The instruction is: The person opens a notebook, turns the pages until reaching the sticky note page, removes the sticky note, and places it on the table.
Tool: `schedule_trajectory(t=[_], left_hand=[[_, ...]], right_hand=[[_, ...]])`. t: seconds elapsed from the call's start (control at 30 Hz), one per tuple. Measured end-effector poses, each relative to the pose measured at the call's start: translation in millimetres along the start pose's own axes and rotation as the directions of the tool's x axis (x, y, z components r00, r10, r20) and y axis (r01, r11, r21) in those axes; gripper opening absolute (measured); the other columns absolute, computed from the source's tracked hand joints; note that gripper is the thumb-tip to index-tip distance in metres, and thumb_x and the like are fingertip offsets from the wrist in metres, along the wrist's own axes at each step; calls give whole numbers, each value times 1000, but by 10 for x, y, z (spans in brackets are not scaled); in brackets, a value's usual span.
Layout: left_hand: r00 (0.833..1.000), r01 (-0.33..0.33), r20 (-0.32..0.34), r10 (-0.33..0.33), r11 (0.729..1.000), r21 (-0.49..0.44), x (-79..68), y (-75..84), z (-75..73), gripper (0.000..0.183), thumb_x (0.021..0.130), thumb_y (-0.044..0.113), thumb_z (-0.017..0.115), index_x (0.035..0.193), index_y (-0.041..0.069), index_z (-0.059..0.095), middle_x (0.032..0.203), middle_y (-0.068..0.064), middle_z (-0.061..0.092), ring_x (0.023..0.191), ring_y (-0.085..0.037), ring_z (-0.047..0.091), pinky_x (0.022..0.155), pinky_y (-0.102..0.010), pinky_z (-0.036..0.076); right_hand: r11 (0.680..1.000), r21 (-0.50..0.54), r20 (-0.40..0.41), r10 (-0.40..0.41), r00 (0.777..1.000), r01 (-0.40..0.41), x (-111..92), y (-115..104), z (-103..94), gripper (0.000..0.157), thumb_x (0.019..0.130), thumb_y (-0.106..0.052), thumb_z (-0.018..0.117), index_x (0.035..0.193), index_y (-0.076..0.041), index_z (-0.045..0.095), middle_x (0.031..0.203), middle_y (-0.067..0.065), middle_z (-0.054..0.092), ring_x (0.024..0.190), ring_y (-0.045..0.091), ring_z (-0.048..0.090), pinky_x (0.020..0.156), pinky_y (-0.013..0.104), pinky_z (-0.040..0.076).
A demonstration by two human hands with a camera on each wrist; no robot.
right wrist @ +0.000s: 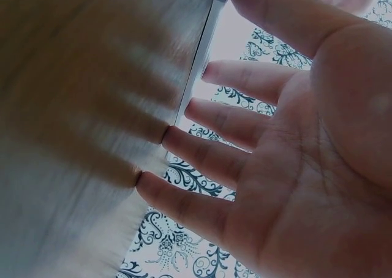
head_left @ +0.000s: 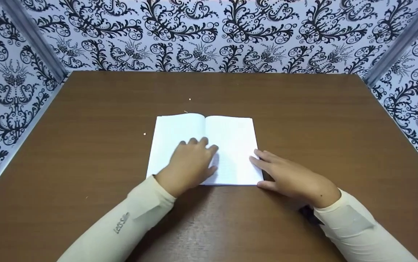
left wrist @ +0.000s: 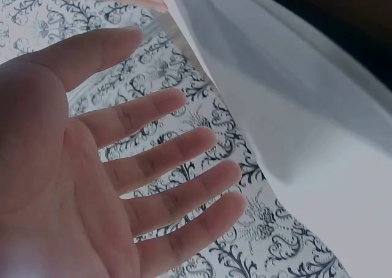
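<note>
An open notebook (head_left: 230, 145) with pale pages lies flat on the brown table, its fold running away from me. Over the inner part of its left page is my left hand (head_left: 190, 163), fingers spread and pointing away; the left wrist view shows the palm and fingers apart with nothing between them, close to the white page (left wrist: 294, 106). My right hand (head_left: 289, 178) lies at the notebook's lower right corner, its fingertips on the page's right edge and the thumb beside the corner. In the right wrist view its fingers (right wrist: 208, 155) are extended, two fingertips touching the tabletop.
The brown table (head_left: 303, 109) extends around the notebook on every side. Tiny white specks lie beyond and left of it. Patterned black-and-white walls (head_left: 201, 36) with grey corner strips enclose the table's back and sides.
</note>
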State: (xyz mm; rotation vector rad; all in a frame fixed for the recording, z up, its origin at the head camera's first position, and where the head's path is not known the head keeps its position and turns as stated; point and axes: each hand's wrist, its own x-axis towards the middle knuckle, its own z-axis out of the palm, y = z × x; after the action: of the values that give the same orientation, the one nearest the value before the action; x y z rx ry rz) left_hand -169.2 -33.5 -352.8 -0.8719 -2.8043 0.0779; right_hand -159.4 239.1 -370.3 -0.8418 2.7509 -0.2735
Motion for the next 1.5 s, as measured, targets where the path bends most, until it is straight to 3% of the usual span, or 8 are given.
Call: schedule_trajectory(t=[0.13, 0.3, 0.73, 1.0, 1.5], left_hand=[[996, -3, 84, 3, 1000, 6, 30, 81, 25, 54, 88, 50, 71, 127, 13, 65, 114, -13, 69, 93, -34, 70, 76, -48, 58], [980, 10, 199, -9, 1000, -5, 40, 139, 48, 65, 86, 58, 68, 133, 14, 61, 123, -13, 66, 100, -36, 68, 82, -50, 57], [976, 15, 216, -12, 1000, -12, 20, 147, 93, 77, 76, 66, 74, 131, 15, 60, 121, -12, 64, 90, -34, 69, 76, -48, 57], [979, -4, 202, 2, 1000, 12, 18, 139, 135, 77, 76, 68, 73, 129, 14, 62, 120, -14, 65, 88, -34, 70, 76, -48, 58], [979, -17, 201, 30, 998, -67, 17, 86, 129, 71, 79, 62, 74, 129, 13, 63, 116, -13, 67, 87, -34, 70, 75, -47, 58]], right_hand=[[1000, -1, -7, 0, 1000, 0, -2, -5, 14, 65, 97, -33, 65, 152, -6, 41, 160, 20, 33, 147, 40, 33, 114, 56, 35], [1000, 17, -3, 4, 1000, -4, -23, -15, 19, 65, 97, -32, 64, 152, -6, 41, 160, 20, 33, 147, 41, 33, 114, 56, 34], [1000, 19, 1, 14, 1000, -14, -4, -4, 2, 66, 97, -34, 65, 152, -7, 40, 161, 19, 31, 148, 41, 31, 115, 56, 33], [1000, 13, 8, -7, 1000, 7, -13, -16, -29, 65, 98, -30, 64, 152, -4, 39, 161, 22, 31, 147, 44, 31, 114, 58, 33], [1000, 16, -7, -19, 1000, 19, -17, -8, -14, 65, 97, -29, 64, 151, -3, 40, 160, 23, 32, 147, 43, 31, 115, 57, 33]])
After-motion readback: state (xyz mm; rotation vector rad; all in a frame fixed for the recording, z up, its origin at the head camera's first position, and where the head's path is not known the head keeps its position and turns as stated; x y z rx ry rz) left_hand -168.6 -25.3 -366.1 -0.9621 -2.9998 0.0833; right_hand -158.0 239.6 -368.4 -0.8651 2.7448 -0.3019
